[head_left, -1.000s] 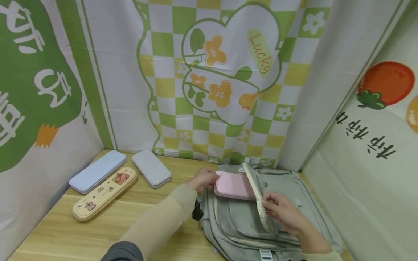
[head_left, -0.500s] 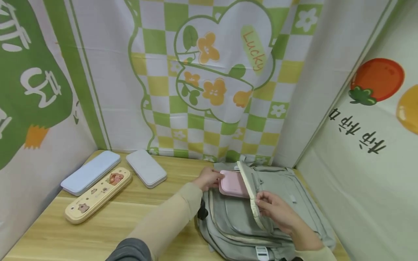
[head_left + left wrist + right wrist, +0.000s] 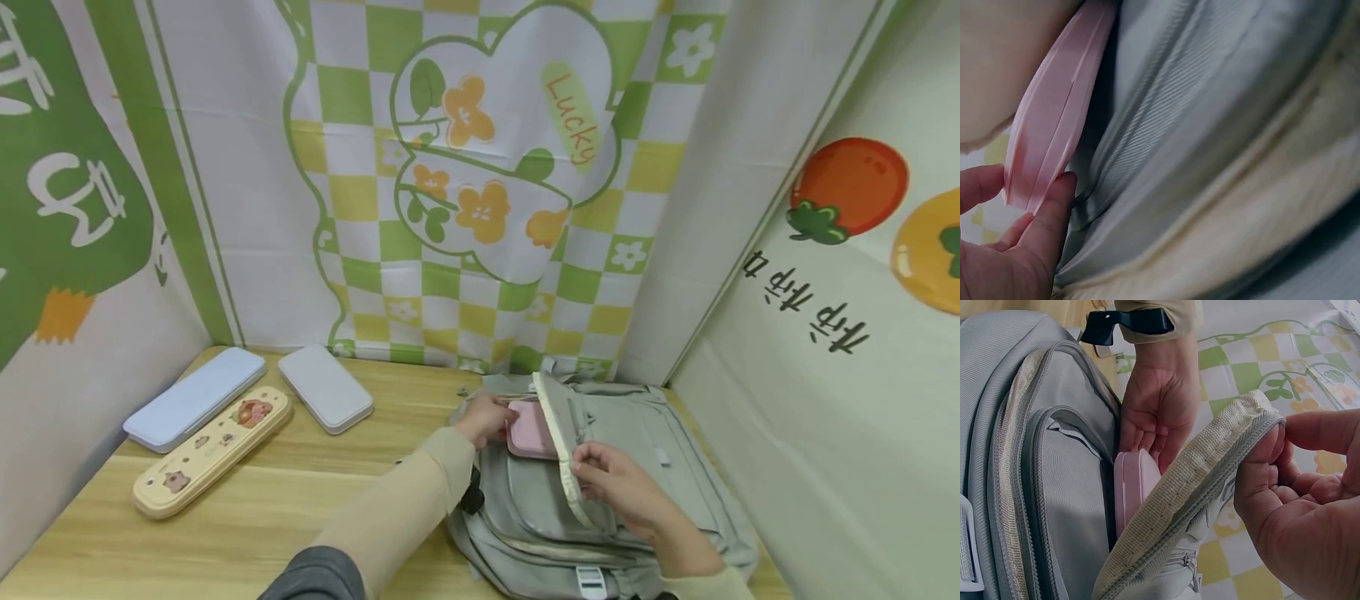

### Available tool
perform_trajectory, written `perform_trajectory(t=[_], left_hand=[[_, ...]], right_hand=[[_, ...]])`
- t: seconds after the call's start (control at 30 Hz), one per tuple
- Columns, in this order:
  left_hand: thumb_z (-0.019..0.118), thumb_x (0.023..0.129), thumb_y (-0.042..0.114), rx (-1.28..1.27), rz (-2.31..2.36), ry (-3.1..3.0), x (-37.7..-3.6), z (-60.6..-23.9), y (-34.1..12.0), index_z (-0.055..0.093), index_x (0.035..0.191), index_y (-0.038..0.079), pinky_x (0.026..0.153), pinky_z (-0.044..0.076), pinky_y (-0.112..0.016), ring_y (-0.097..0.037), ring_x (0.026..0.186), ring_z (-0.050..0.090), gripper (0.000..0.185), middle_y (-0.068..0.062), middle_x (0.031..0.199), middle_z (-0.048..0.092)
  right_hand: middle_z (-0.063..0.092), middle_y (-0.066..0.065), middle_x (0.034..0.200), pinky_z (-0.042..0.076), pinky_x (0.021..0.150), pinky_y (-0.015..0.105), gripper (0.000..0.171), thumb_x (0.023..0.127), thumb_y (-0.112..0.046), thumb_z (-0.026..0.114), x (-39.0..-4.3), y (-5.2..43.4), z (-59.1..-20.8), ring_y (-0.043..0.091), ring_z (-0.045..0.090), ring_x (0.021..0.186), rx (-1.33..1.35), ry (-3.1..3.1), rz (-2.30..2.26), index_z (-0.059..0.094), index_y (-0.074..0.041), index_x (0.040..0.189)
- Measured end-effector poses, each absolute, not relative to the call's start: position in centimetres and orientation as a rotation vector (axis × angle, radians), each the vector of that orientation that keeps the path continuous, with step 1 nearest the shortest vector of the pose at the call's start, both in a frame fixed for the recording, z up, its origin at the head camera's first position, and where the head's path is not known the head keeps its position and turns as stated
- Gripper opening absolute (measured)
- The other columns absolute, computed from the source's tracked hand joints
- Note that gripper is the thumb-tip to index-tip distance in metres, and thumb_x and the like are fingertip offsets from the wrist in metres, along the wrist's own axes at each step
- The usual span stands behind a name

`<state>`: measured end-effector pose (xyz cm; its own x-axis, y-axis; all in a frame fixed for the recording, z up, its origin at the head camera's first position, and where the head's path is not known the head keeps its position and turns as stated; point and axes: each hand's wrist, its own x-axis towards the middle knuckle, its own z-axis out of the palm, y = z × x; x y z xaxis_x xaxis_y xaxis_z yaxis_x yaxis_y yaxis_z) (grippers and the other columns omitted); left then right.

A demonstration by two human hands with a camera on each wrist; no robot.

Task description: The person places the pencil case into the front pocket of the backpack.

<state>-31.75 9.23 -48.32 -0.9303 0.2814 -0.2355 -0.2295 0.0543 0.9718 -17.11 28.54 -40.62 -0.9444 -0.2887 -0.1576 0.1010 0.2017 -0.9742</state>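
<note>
A pink pencil case (image 3: 531, 432) lies partly inside the front pocket of a grey-green backpack (image 3: 637, 417), its far end hidden under the flap. My left hand (image 3: 483, 419) pinches the case's outer end; the left wrist view shows thumb and fingers (image 3: 1054, 206) on either side of the pink case (image 3: 1054, 119). With thumb and fingertips, my right hand (image 3: 618, 483) grips the cream-edged pocket flap (image 3: 553, 437) and holds it raised. In the right wrist view that flap edge (image 3: 1210, 450) stands between the right hand (image 3: 1304, 500) and the case (image 3: 1132, 484).
On the wooden table (image 3: 337, 492) to the left lie a light blue case (image 3: 197, 398), a cream case with cartoon animals (image 3: 213, 452) and a pale grey case (image 3: 326, 389). A patterned curtain (image 3: 480, 208) hangs behind the table.
The pink pencil case has slid further right into the pocket, with my left hand following it. My right hand keeps the flap lifted. The head view has shifted slightly to the right.
</note>
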Motion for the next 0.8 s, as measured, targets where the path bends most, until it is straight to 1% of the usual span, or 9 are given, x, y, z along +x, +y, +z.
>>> perform_trajectory(t=[0.17,0.27,0.37,0.47,0.5,0.57,0.67,0.73,0.8], left_hand=[[0.065,0.094,-0.003,0.040,1.917,2.037,-31.4,-48.8,10.0,0.060,0.113,-0.014,0.072,0.062,-0.034,-0.024,0.077,0.070,0.022,-0.019,0.104,0.065],[0.067,0.092,-0.002,0.038,1.882,2.129,-31.4,-49.0,10.4,0.064,0.109,-0.014,0.069,0.061,-0.033,-0.024,0.075,0.070,0.021,-0.019,0.102,0.067],[0.067,0.091,0.000,0.067,1.818,2.222,-31.3,-49.3,10.3,0.068,0.103,-0.013,0.065,0.057,-0.028,-0.018,0.071,0.065,0.017,-0.013,0.095,0.067],[0.064,0.094,0.001,0.122,1.786,2.210,-31.2,-49.3,10.1,0.070,0.099,-0.011,0.061,0.050,-0.025,-0.012,0.065,0.056,0.014,-0.006,0.085,0.062],[0.062,0.095,0.001,0.140,1.774,2.199,-31.1,-49.2,10.0,0.070,0.099,-0.011,0.059,0.047,-0.024,-0.011,0.063,0.052,0.015,-0.004,0.081,0.059],[0.060,0.097,0.002,0.166,1.775,2.169,-31.0,-48.9,9.8,0.070,0.103,-0.011,0.059,0.045,-0.024,-0.011,0.062,0.051,0.018,-0.004,0.080,0.059],[0.058,0.099,0.006,0.193,1.771,2.146,-30.8,-48.1,9.0,0.066,0.119,-0.013,0.068,0.053,-0.030,-0.019,0.075,0.061,0.029,-0.010,0.091,0.065],[0.056,0.101,0.006,0.205,1.794,2.119,-30.6,-47.5,8.3,0.059,0.130,-0.015,0.081,0.058,-0.036,-0.029,0.094,0.067,0.037,-0.018,0.108,0.067],[0.055,0.102,0.007,0.195,1.825,2.075,-30.6,-46.9,7.5,0.054,0.136,-0.016,0.091,0.058,-0.043,-0.038,0.110,0.065,0.040,-0.025,0.120,0.064]], right_hand=[[0.052,0.001,0.090,0.049,0.071,0.024,0.004,0.105,-0.002,0.051,-16.9,28.4,-40.8,0.013,0.052,0.080,-0.188,2.169,-1.815,0.052,0.002,0.103],[0.052,0.002,0.091,0.049,0.072,0.024,0.005,0.105,-0.002,0.051,-16.8,28.4,-40.9,0.013,0.051,0.081,-0.174,2.166,-1.821,0.052,0.002,0.103],[0.052,0.002,0.091,0.049,0.072,0.025,0.007,0.105,-0.003,0.051,-16.8,28.4,-40.9,0.013,0.052,0.081,-0.170,2.156,-1.822,0.052,0.004,0.104],[0.052,0.002,0.091,0.049,0.072,0.024,0.006,0.105,-0.002,0.050,-16.8,28.4,-41.0,0.013,0.051,0.081,-0.169,2.155,-1.814,0.051,0.004,0.104],[0.053,0.002,0.092,0.049,0.072,0.025,0.006,0.105,-0.002,0.050,-16.8,28.4,-41.0,0.013,0.052,0.081,-0.164,2.154,-1.814,0.051,0.003,0.105],[0.054,0.002,0.092,0.049,0.072,0.025,0.006,0.105,-0.003,0.050,-16.8,28.4,-41.1,0.013,0.052,0.081,-0.151,2.155,-1.818,0.051,0.003,0.108],[0.055,0.002,0.092,0.050,0.072,0.025,0.013,0.105,-0.004,0.051,-16.8,28.4,-41.0,0.013,0.053,0.081,-0.135,2.166,-1.822,0.049,0.006,0.114],[0.055,0.003,0.093,0.050,0.072,0.025,0.016,0.105,-0.004,0.052,-16.8,28.3,-41.0,0.013,0.053,0.081,-0.125,2.174,-1.822,0.049,0.007,0.116],[0.055,0.003,0.092,0.050,0.072,0.025,0.016,0.104,-0.003,0.052,-16.8,28.3,-40.9,0.013,0.053,0.081,-0.121,2.188,-1.817,0.050,0.008,0.115]])
